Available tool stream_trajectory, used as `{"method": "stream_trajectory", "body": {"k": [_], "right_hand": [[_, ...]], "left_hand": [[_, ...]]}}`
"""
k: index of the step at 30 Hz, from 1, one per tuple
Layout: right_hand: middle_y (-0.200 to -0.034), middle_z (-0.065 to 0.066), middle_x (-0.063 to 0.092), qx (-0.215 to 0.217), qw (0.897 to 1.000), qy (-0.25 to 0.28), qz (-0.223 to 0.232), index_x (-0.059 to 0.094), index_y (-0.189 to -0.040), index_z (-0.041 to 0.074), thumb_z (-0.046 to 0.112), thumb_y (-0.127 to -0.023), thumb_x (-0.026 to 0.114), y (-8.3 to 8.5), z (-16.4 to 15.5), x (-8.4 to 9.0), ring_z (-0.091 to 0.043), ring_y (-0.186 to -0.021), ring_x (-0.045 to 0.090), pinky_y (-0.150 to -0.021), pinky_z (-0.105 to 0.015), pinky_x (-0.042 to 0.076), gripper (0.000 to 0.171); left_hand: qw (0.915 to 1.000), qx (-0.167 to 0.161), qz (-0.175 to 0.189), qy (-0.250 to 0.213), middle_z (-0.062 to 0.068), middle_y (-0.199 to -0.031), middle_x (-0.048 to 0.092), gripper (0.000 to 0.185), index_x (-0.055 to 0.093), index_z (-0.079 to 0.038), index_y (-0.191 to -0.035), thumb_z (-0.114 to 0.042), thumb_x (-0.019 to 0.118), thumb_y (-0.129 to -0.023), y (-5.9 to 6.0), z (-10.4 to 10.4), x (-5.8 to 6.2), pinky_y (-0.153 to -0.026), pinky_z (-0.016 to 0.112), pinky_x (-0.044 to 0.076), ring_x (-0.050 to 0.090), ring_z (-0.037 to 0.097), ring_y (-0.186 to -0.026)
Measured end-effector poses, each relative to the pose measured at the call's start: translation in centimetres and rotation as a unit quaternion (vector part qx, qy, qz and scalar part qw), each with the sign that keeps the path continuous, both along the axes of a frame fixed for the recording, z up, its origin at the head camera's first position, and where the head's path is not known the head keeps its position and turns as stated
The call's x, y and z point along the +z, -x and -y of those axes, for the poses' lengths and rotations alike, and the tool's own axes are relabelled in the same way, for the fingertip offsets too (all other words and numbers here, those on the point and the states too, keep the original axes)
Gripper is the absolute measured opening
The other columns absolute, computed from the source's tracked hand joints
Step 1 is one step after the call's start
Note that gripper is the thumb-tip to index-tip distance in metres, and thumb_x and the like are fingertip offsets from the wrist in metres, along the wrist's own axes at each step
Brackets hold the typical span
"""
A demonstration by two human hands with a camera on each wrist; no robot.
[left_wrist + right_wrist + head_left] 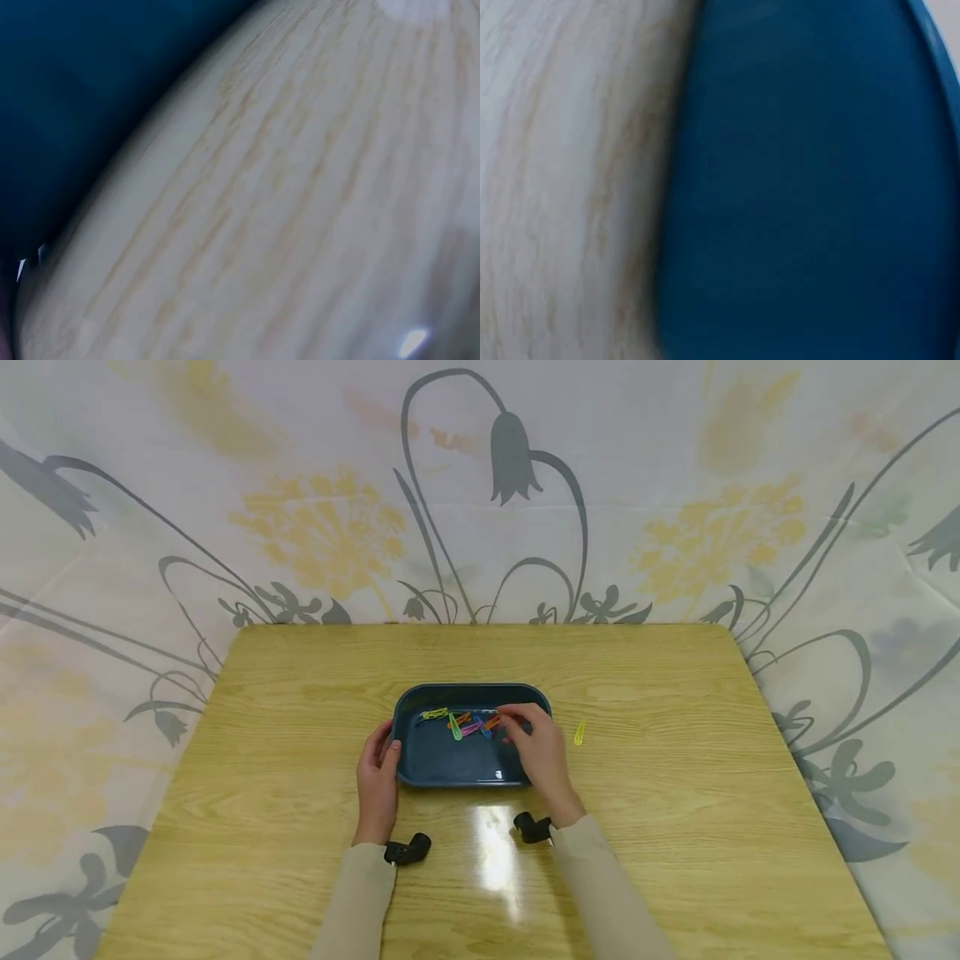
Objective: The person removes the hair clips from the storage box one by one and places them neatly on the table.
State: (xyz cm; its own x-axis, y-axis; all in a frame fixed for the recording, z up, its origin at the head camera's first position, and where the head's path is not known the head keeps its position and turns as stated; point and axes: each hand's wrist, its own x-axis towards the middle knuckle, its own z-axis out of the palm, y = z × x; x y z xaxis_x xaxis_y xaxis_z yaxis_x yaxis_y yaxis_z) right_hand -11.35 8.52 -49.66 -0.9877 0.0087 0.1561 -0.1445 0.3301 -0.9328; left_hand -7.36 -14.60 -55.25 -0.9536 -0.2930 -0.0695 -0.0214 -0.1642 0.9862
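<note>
The right hand (542,756) reaches into the far right part of the blue tray (450,768), its fingertips (510,717) bent down on the heap of clips (465,723) at the tray's far side; they seem to pinch at an orange clip (491,722), though the head view is too small to tell whether it is truly held. The left hand (377,772) rests against the tray's left rim, thumb at the edge and fingers loosely bent along the wall, steadying rather than gripping. Both wrist views are blurred and show only tray wall and table (300,827), so they settle nothing about the fingers. The likely trouble: the clips lie crossed and touching, so lifting one may drag a neighbour along or flick it over the rim; a thin, smooth clip can also slip from a light pinch and drop back. If the left hand eases off, a pull may slide the tray on the glossy wood. By count: one tray, one table, two hands, one yellow clip (579,732) alone on the table just right of the tray, and in the tray about six clips, roughly two green or yellow, two orange, one pink, one blue; the overlap makes this uncertain
</note>
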Motion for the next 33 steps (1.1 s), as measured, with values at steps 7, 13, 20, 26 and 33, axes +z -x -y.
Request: {"method": "stream_trajectory", "body": {"k": [7,13,20,26,33], "right_hand": [[-0.090,-0.011,0.067,-0.054,0.994,0.084,0.044,0.067,-0.099,0.008,0.021,-0.088,0.062,-0.7,-1.5,0.2,-0.038,-0.079,0.062,-0.068,-0.046,0.053,0.018],[-0.095,-0.015,0.065,-0.101,0.984,0.126,0.069,0.061,-0.107,0.003,0.018,-0.091,0.057,-1.0,-3.1,-0.3,-0.023,-0.078,0.065,-0.063,-0.032,0.055,0.022],[-0.098,-0.018,0.064,-0.132,0.975,0.166,0.072,0.056,-0.114,-0.003,0.015,-0.092,0.055,-1.4,-5.3,-1.6,-0.010,-0.072,0.064,-0.059,-0.023,0.053,0.029],[-0.092,-0.007,0.069,-0.146,0.966,0.191,0.095,0.062,-0.108,-0.003,0.015,-0.088,0.061,-1.6,-6.4,-2.6,-0.009,-0.072,0.066,-0.062,-0.027,0.055,0.027],[-0.080,0.002,0.068,-0.147,0.948,0.245,0.141,0.057,-0.108,-0.005,0.009,-0.090,0.058,-1.6,-7.6,-3.6,-0.009,-0.062,0.062,-0.058,-0.023,0.053,0.023]], "left_hand": [[1.0000,-0.005,0.000,0.003,-0.004,-0.134,0.048,0.037,0.048,-0.021,-0.131,-0.025,0.052,-0.095,0.1,0.1,-0.2,-0.095,0.014,0.039,0.043,0.008,-0.126],[1.0000,0.000,-0.001,0.002,-0.004,-0.133,0.048,0.036,0.049,-0.021,-0.130,-0.025,0.052,-0.094,0.1,0.2,-0.1,-0.095,0.014,0.040,0.044,0.009,-0.125],[0.9999,0.004,0.007,0.007,-0.005,-0.133,0.048,0.036,0.048,-0.020,-0.131,-0.023,0.051,-0.095,-0.1,0.2,-0.2,-0.096,0.013,0.039,0.043,0.008,-0.125],[0.9999,0.005,0.002,0.009,-0.005,-0.133,0.048,0.037,0.049,-0.020,-0.131,-0.024,0.053,-0.094,0.0,0.2,-0.2,-0.097,0.014,0.038,0.044,0.008,-0.125],[1.0000,-0.003,0.006,-0.001,0.000,-0.135,0.047,0.040,0.046,-0.014,-0.133,-0.022,0.052,-0.094,0.0,0.0,0.3,-0.096,0.013,0.038,0.042,0.012,-0.127]]}}
